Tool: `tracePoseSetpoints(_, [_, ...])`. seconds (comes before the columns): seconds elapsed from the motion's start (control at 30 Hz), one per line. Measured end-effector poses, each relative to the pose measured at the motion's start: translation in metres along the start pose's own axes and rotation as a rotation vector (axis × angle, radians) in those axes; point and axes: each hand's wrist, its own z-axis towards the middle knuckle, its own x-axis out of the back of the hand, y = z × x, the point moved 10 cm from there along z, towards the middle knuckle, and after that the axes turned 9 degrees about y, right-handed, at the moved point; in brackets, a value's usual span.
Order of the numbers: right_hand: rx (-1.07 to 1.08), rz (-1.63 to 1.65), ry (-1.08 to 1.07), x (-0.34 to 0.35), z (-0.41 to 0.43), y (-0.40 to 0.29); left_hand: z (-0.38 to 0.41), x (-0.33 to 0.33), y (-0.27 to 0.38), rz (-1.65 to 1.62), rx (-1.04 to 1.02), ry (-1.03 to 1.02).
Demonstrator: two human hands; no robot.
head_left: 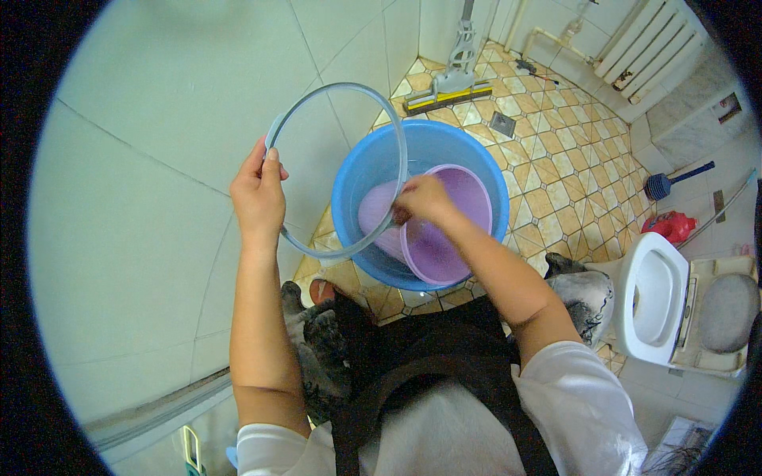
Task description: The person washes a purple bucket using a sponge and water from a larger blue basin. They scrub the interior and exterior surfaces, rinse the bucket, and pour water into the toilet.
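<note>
My left hand [260, 190] grips the left side of a clear ring-shaped rim [403, 143], held up in front of me with the wall and a basin showing through its middle. My right hand [424, 199], slightly blurred, is at the ring's lower right side with a dark reddish thing in its fingers, perhaps a scrubber. Behind and below stands a large blue plastic basin [476, 140] on the floor. Inside it a purple plastic bin [461, 256] lies tilted, its opening facing up towards me. Whether the ring is a lid or only a frame, I cannot tell.
A sponge mop [452, 89] leans by the wall beyond the basin, near a floor drain [503, 124]. On the right are a white toilet [652, 297], a red plastic bottle [670, 226] and a blue toilet brush [661, 185]. A radiator [652, 50] hangs at the upper right. The tiled wall is close on my left.
</note>
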Motion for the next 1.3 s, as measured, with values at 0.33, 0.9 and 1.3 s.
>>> tracePoseSetpoints(0.33, [-0.014, -0.049, 0.383, 0.057, 0.032, -0.005, 0.002, -0.001, -0.004, -0.042, 0.0, -0.005])
tracePoseSetpoints(0.9, [-0.179, 0.952, 0.122, 0.051, 0.014, 0.016, 0.021, 0.014, -0.028, 0.119, -0.013, 0.08])
tracePoseSetpoints(1.3, [-0.04, 1.041, -0.001, 0.054, 0.004, -0.027, 0.032, 0.011, -0.074, 0.712, -0.406, 0.046])
